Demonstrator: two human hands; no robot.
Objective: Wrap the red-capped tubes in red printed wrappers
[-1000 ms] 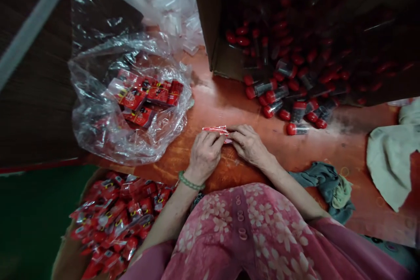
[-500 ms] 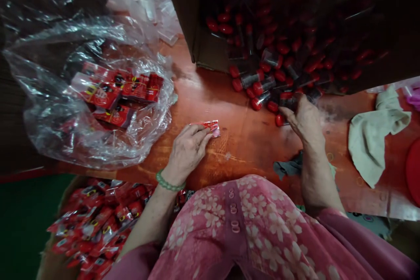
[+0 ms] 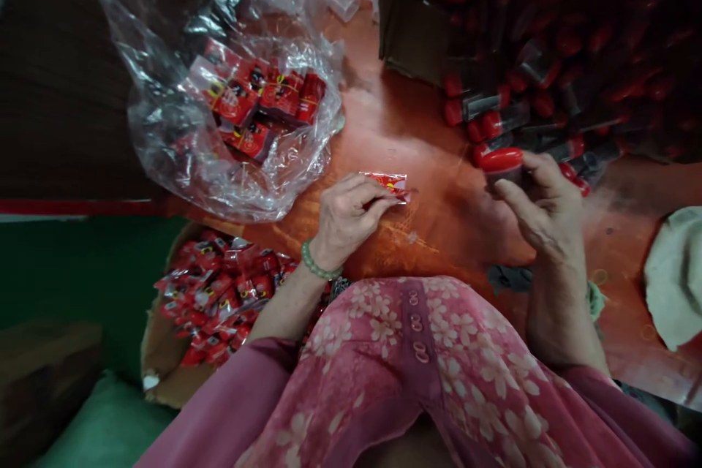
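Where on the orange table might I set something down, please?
Bare tabletop shows between the left hand and the right hand, and between the plastic bag and the cardboard box. Crowded: the box's opening, where red-capped containers lie heaped.

Single head cam, looking forward and steeply down from above the floral top (image 3: pixel 378 351), which fills bottom centre. Close-range: left hand (image 3: pixel 351 213) and right hand (image 3: pixel 551 216) near mid-height, orange worktop (image 3: pixel 444 227) behind, dark carton (image 3: pixel 404 36) cropped top right.

Orange tabletop (image 3: pixel 447 223) under clear plastic bag (image 3: pixel 268 194), pale cloth (image 3: pixel 677 278), loose red-capped tubes (image 3: pixel 485 108).
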